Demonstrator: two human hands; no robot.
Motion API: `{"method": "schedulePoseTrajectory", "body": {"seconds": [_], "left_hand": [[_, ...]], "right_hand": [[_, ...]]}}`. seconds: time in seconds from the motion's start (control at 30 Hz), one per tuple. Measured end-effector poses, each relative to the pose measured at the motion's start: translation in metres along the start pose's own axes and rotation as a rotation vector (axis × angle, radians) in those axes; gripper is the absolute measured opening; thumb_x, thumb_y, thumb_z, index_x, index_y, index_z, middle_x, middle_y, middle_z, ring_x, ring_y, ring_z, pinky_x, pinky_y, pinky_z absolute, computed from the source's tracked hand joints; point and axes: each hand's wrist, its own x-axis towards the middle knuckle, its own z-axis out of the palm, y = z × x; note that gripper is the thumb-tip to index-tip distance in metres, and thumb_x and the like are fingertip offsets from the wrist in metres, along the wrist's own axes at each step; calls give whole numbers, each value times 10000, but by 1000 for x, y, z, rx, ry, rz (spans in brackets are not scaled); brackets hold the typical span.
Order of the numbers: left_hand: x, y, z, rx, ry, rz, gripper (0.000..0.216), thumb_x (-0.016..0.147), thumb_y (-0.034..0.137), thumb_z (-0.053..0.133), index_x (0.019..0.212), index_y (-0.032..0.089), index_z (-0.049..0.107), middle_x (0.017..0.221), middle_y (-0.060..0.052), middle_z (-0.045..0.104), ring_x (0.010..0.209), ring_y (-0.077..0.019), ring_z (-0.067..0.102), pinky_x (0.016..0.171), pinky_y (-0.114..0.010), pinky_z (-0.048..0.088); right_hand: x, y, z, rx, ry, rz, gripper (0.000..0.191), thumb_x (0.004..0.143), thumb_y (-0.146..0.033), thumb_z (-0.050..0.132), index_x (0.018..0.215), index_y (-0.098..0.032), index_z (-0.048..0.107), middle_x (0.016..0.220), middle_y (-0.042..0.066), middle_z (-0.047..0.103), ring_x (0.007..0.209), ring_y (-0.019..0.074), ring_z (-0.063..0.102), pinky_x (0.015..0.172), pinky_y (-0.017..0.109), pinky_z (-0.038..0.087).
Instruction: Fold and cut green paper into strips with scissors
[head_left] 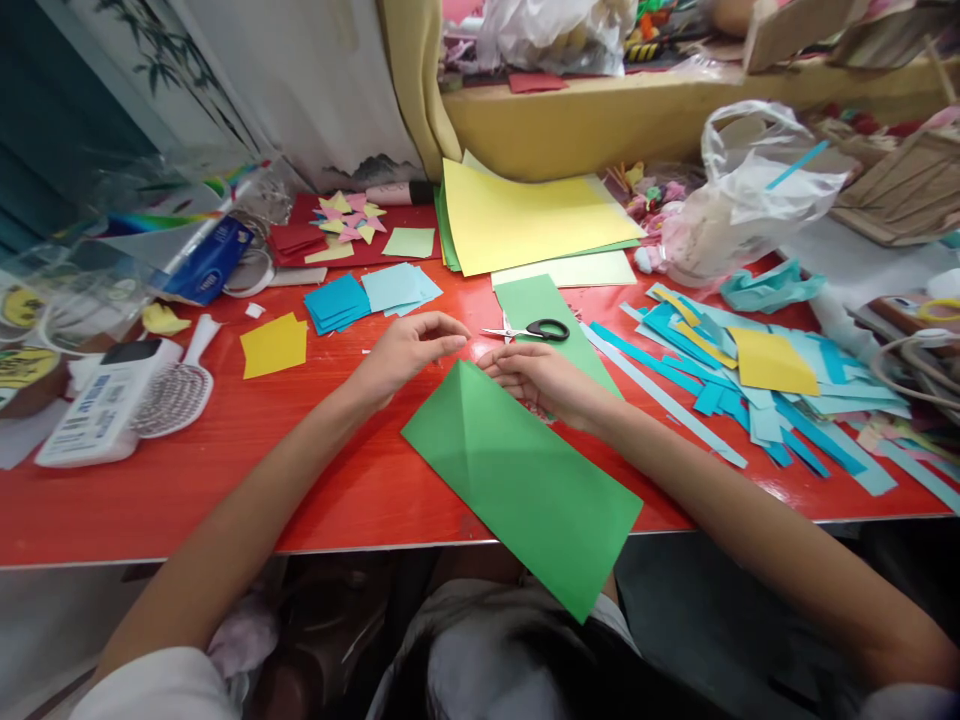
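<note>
Green paper sheet [517, 470]: looked light, bendy, crease-prone — edges offered the safest hold!
Left hand [409, 350]: loosely curled, looked empty.
Right hand [551, 383]: rested unclenched — right beside that upper edge.

No word, number or brand can be read for certain. On the left of the bench [337, 510], the white container [105, 410] carries several lines of dark print, all too blurred to make out. Farther back, the blue packet [214, 262] shows pale lettering, also illegible. At the far left edge, a yellow label [28, 368] bears dark marks, unreadable. Toward the far side, any lettering on the pink marker [388, 194] is too small to tell.
</note>
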Motion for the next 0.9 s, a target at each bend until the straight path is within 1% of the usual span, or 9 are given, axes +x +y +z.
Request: {"method": "schedulePoseTrajectory", "body": {"seconds": [0.13, 0.23, 0.37, 0.47, 0.6, 0.67, 0.77, 0.83, 0.9], "left_hand": [[1, -4, -1, 46, -148, -58, 213, 699, 326, 664, 840, 167, 657, 871, -33, 640, 776, -136, 553, 700, -270, 409], [2, -8, -2, 3, -197, -93, 218, 685, 311, 680, 849, 169, 661, 879, -39, 643, 780, -136, 559, 695, -268, 413], [3, -8, -4, -43, -163, -137, 245, 679, 330, 694, 861, 172, 655, 844, -31, 630, 737, -123, 546, 662, -259, 409], [3, -6, -4, -52, -105, -126, 224, 666, 320, 704, 823, 169, 653, 826, -26, 627, 728, -120, 543, 667, -259, 417], [4, -5, -3, -118, 2, -57, 200, 648, 295, 721, 786, 168, 653, 811, -20, 632, 735, -119, 555, 689, -257, 436], [4, -5, -4, -175, 45, -12, 203, 651, 289, 721, 803, 172, 656, 820, -20, 635, 753, -122, 565, 704, -257, 445], [5, -4, -7, -217, 92, 47, 204, 660, 285, 719, 824, 180, 658, 840, -17, 637, 786, -126, 572, 717, -249, 451], [5, -2, -9, -207, 79, 42, 232, 653, 295, 728, 846, 186, 660, 852, -18, 640, 792, -130, 576, 704, -243, 452], [4, 0, -10, -173, 26, -22, 266, 645, 322, 735, 860, 186, 657, 839, -20, 646, 758, -131, 578, 668, -242, 450]], "right_hand": [[-1, -1, -1, -105, -56, -15, 121, 753, -158, 609, 866, -188, 641, 689, 1, 600, 525, 79, 496, 474, 209, 399], [0, 2, -3, -230, -57, -83, 149, 722, -150, 632, 867, -179, 642, 730, 12, 618, 589, 93, 520, 524, 221, 406], [2, 6, -5, -337, 19, -155, 176, 719, -149, 612, 894, -166, 624, 787, 26, 639, 674, 114, 555, 587, 234, 419], [3, 8, -4, -290, 100, -200, 195, 726, -165, 599, 921, -164, 604, 830, 31, 644, 712, 119, 569, 615, 234, 426], [3, 7, -2, -232, 139, -213, 216, 715, -171, 608, 930, -162, 597, 879, 46, 655, 730, 128, 586, 639, 245, 438], [1, 4, -1, -221, 121, -160, 216, 720, -173, 608, 936, -172, 607, 864, 41, 658, 678, 124, 583, 591, 242, 434], [-3, 0, 1, -200, 1, -38, 102, 755, -183, 580, 842, -181, 633, 729, 19, 647, 557, 109, 553, 498, 232, 406], [-4, 1, 2, -200, -31, -33, 73, 777, -201, 567, 759, -178, 634, 640, 7, 622, 506, 101, 530, 470, 227, 398], [-4, 4, 1, -195, 13, -95, 83, 784, -222, 572, 778, -178, 643, 617, 1, 613, 508, 105, 534, 475, 225, 412]]}}
